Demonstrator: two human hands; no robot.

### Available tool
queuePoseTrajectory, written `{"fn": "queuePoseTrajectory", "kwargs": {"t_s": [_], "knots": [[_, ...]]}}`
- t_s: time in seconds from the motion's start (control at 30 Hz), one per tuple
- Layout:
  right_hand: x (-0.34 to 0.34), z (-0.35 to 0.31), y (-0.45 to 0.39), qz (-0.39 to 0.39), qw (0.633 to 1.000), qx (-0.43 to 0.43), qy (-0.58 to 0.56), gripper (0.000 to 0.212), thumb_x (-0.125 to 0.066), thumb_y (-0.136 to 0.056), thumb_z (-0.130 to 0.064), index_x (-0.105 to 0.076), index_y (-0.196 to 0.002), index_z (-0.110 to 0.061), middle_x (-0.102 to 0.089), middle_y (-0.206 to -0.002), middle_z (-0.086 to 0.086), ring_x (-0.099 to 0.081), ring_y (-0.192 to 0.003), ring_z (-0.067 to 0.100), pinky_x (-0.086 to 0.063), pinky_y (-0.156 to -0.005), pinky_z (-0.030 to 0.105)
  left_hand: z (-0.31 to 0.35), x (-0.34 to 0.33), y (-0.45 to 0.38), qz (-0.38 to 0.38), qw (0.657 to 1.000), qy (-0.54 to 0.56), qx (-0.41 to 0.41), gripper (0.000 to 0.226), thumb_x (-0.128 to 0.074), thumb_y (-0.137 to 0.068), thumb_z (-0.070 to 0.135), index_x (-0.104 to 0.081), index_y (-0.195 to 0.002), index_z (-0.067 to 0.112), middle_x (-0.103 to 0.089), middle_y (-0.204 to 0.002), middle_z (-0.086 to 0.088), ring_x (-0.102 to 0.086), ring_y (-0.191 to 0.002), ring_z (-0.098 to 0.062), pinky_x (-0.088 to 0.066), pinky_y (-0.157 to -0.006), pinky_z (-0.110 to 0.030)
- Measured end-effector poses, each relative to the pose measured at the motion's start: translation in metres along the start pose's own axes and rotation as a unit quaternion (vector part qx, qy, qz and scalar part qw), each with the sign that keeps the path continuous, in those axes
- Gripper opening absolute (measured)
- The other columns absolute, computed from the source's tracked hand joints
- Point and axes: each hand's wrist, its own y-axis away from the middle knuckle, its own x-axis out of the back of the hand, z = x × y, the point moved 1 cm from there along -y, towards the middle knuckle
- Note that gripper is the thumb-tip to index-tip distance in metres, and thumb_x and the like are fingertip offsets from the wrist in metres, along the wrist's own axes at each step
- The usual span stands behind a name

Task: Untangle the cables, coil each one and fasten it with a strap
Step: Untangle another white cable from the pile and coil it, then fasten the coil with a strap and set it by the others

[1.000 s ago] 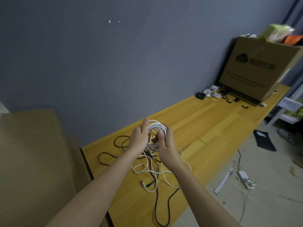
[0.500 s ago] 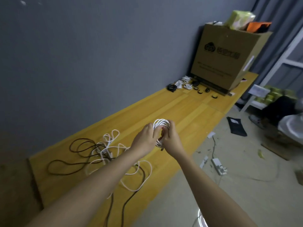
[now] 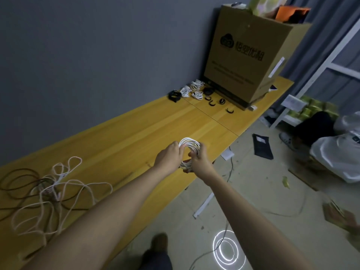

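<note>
A coiled white cable [image 3: 190, 146] is held in the air above the yellow wooden table [image 3: 120, 133]. My left hand [image 3: 169, 156] grips its left side and my right hand [image 3: 200, 159] grips its right side, fingers curled round the loops. At the far left of the table lies a tangle of white and dark cables [image 3: 48, 190]. Far along the table sit several coiled white cables [image 3: 191, 89], a coiled black cable [image 3: 174, 95] and loose black straps [image 3: 213, 103].
A large cardboard box [image 3: 251, 57] stands at the table's far end. A grey wall runs along the left. On the floor to the right lie a black pouch [image 3: 262, 146], scraps, wires and a person in white [image 3: 335, 151]. My foot [image 3: 158, 244] shows below.
My view has swung to the right along the table. Both hands carried the white coil away from the tangle, which now lies far to the left.
</note>
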Motion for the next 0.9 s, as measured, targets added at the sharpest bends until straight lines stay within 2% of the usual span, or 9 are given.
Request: {"fn": "queuePoseTrajectory", "kwargs": {"t_s": [0.1, 0.2, 0.27, 0.4, 0.53, 0.6, 0.73, 0.8, 0.9], "knots": [[0.026, 0.02, -0.05, -0.003, 1.0, -0.003, 0.006, 0.034, -0.033, -0.102, -0.012, -0.025, -0.134, -0.006, -0.045, -0.09, 0.002, -0.05, -0.043, -0.006, -0.036, -0.036, 0.012, 0.017, -0.024, -0.05, -0.004, 1.0, 0.011, 0.005, 0.046, -0.021, -0.104, 0.042, -0.048, -0.106, 0.004, -0.059, -0.103, -0.016, -0.056, -0.084, -0.035, -0.031, -0.059, -0.036], [0.057, 0.042, -0.11, -0.017, 0.999, 0.0, 0.029, 0.028, -0.037, -0.1, -0.007, -0.03, -0.127, -0.007, -0.044, -0.088, 0.003, -0.046, -0.044, 0.0, -0.035, -0.039, 0.015, 0.031, -0.05, -0.109, -0.012, 0.999, 0.035, 0.011, 0.045, -0.023, -0.104, 0.04, -0.048, -0.106, 0.003, -0.058, -0.103, -0.016, -0.054, -0.084, -0.033, -0.031, -0.061, -0.035], [0.079, 0.054, -0.153, -0.041, 0.998, -0.005, 0.045, 0.026, -0.042, -0.097, -0.003, -0.032, -0.119, -0.011, -0.041, -0.086, 0.004, -0.043, -0.048, 0.005, -0.036, -0.043, 0.022, 0.04, -0.066, -0.152, -0.038, 0.998, 0.055, 0.022, 0.043, -0.023, -0.104, 0.039, -0.047, -0.107, 0.003, -0.057, -0.105, -0.016, -0.049, -0.079, -0.027, -0.031, -0.063, -0.034], [0.127, 0.074, -0.227, -0.053, 0.993, -0.019, 0.101, 0.042, -0.053, -0.09, 0.002, -0.031, -0.122, -0.015, -0.042, -0.087, 0.007, -0.042, -0.053, 0.021, -0.034, -0.043, 0.027, 0.066, -0.09, -0.234, -0.105, 0.989, 0.089, 0.048, 0.039, -0.028, -0.104, 0.039, -0.047, -0.102, 0.005, -0.057, -0.1, -0.014, -0.051, -0.081, -0.026, -0.035, -0.065, -0.035], [0.177, 0.099, -0.29, -0.044, 0.99, -0.02, 0.13, 0.039, -0.042, -0.088, 0.008, -0.033, -0.121, -0.01, -0.041, -0.082, 0.009, -0.035, -0.056, 0.022, -0.026, -0.046, 0.031, 0.099, -0.106, -0.3, -0.168, 0.971, 0.158, 0.055, 0.038, -0.04, -0.101, 0.041, -0.055, -0.098, 0.006, -0.065, -0.091, -0.012, -0.063, -0.084, -0.03, -0.044, -0.066, -0.037], [0.202, 0.115, -0.319, -0.044, 0.987, -0.023, 0.15, 0.038, -0.04, -0.088, 0.008, -0.033, -0.119, -0.013, -0.041, -0.082, 0.006, -0.035, -0.057, 0.022, -0.026, -0.048, 0.032, 0.11, -0.117, -0.328, -0.198, 0.963, 0.171, 0.058, 0.04, -0.044, -0.099, 0.045, -0.054, -0.102, 0.006, -0.063, -0.095, -0.012, -0.063, -0.088, -0.029, -0.042, -0.067, -0.036], [0.25, 0.149, -0.385, -0.028, 0.982, -0.051, 0.179, 0.042, -0.04, -0.082, 0.012, -0.034, -0.109, -0.019, -0.043, -0.082, -0.004, -0.045, -0.067, 0.022, -0.032, -0.05, 0.031, 0.107, -0.14, -0.378, -0.198, 0.96, 0.167, 0.102, 0.043, -0.043, -0.098, 0.05, -0.052, -0.115, 0.012, -0.058, -0.104, -0.003, -0.058, -0.097, -0.022, -0.041, -0.069, -0.031], [0.273, 0.166, -0.423, -0.034, 0.979, -0.074, 0.188, 0.042, -0.039, -0.081, 0.013, -0.036, -0.109, -0.019, -0.047, -0.088, 0.001, -0.047, -0.075, 0.023, -0.034, -0.05, 0.029, 0.1, -0.151, -0.406, -0.196, 0.96, 0.152, 0.13, 0.036, -0.04, -0.1, 0.046, -0.05, -0.116, 0.015, -0.055, -0.107, 0.0, -0.057, -0.098, -0.022, -0.044, -0.075, -0.035], [0.302, 0.184, -0.482, -0.073, 0.97, -0.086, 0.217, 0.04, -0.037, -0.083, 0.011, -0.037, -0.113, -0.015, -0.049, -0.1, 0.01, -0.05, -0.083, 0.032, -0.037, -0.057, 0.032, 0.096, -0.164, -0.45, -0.165, 0.96, 0.129, 0.184, 0.023, -0.039, -0.102, 0.036, -0.049, -0.109, 0.016, -0.059, -0.11, -0.006, -0.06, -0.095, -0.028, -0.048, -0.08, -0.043]]}}
